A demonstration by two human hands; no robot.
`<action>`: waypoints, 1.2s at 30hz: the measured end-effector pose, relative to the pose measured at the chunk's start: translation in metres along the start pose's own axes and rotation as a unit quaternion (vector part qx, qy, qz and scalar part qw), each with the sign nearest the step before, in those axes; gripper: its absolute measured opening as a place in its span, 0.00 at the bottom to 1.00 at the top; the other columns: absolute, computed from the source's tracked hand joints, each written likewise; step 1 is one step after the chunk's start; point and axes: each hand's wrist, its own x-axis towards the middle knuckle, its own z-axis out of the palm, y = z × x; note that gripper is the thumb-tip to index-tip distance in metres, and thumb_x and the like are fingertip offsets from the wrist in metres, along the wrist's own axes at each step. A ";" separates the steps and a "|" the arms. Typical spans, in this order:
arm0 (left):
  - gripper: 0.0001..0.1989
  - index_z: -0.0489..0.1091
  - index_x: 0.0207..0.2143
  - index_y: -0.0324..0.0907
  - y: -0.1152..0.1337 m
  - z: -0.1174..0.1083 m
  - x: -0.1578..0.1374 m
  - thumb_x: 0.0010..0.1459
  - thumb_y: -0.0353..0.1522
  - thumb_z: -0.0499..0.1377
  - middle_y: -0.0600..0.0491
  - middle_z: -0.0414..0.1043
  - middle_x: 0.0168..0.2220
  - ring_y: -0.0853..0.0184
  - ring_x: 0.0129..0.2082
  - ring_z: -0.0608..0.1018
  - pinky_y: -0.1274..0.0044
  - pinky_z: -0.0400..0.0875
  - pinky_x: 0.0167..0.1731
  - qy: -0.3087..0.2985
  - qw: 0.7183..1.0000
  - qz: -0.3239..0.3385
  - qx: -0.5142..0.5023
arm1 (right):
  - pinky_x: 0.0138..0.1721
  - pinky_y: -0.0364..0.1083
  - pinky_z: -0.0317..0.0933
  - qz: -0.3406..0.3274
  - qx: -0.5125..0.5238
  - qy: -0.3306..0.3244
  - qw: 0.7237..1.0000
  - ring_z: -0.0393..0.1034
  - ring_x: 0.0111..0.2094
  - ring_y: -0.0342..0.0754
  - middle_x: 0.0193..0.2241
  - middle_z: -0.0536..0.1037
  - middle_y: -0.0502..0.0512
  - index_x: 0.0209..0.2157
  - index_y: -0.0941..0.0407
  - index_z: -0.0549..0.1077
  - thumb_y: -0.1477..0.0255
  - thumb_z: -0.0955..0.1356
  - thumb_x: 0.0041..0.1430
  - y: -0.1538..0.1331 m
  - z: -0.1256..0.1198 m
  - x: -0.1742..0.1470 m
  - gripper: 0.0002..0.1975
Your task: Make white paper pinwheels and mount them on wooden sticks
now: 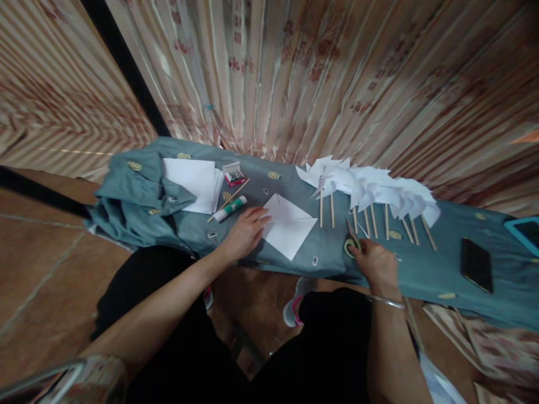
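A white square of paper (290, 227) lies turned cornerwise on the cloth, with slits running in from its corners. My left hand (245, 234) has closed fingers at its left corner, holding it. Over to the right, my right hand (376, 264) grips scissors (350, 242) by their green handles, blades pointing away from me and apart from the square. Beyond the scissors is a row of white paper pinwheels (379, 188) on wooden sticks. A glue stick (229, 209) and a loose wooden stick (240, 192) lie just left of the square.
A stack of white paper (191, 182) and an open small box of pins (234, 175) sit at the left of the cloth-covered table (273, 264). A dark phone (476, 264) and a blue-edged device (524, 233) lie at the right. Patterned curtains (261, 73) hang behind.
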 end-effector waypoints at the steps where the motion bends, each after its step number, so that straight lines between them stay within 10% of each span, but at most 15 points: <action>1: 0.18 0.71 0.50 0.39 0.004 0.003 -0.001 0.59 0.23 0.53 0.43 0.70 0.57 0.56 0.59 0.68 0.59 0.65 0.58 -0.018 1.000 0.018 0.018 | 0.29 0.52 0.63 -0.003 -0.007 0.001 1.000 0.74 0.26 0.57 0.27 0.79 0.68 0.40 0.60 0.77 0.59 0.62 0.63 -0.001 -0.001 -0.001 0.21; 13: 0.15 0.70 0.51 0.36 0.014 0.018 0.005 0.63 0.30 0.55 0.41 0.71 0.56 0.55 0.58 0.69 0.58 0.59 0.61 -0.090 0.991 0.049 0.091 | 0.40 0.54 0.66 0.018 0.021 0.047 0.998 0.75 0.38 0.60 0.36 0.80 0.70 0.46 0.65 0.77 0.67 0.62 0.65 -0.026 -0.017 -0.004 0.19; 17: 0.16 0.69 0.53 0.37 0.017 0.021 0.010 0.64 0.30 0.53 0.41 0.70 0.57 0.55 0.60 0.67 0.56 0.57 0.62 -0.083 0.991 0.067 0.078 | 0.54 0.56 0.63 -0.147 0.169 0.128 0.966 0.69 0.52 0.57 0.50 0.76 0.68 0.53 0.62 0.72 0.70 0.57 0.68 -0.069 -0.017 -0.008 0.20; 22: 0.18 0.68 0.55 0.37 0.019 0.029 0.016 0.64 0.29 0.52 0.40 0.69 0.57 0.56 0.60 0.67 0.57 0.60 0.60 -0.094 0.991 0.073 0.060 | 0.57 0.58 0.61 -0.288 0.196 0.082 0.934 0.63 0.58 0.57 0.56 0.71 0.68 0.57 0.62 0.69 0.78 0.57 0.65 -0.127 -0.001 -0.014 0.22; 36: 0.16 0.68 0.52 0.38 0.015 0.033 0.020 0.61 0.30 0.57 0.42 0.70 0.56 0.56 0.58 0.69 0.61 0.62 0.58 -0.104 0.991 0.071 0.055 | 0.54 0.55 0.64 -0.212 0.154 0.098 0.960 0.69 0.54 0.56 0.52 0.75 0.69 0.54 0.64 0.71 0.77 0.58 0.66 -0.129 0.015 -0.001 0.19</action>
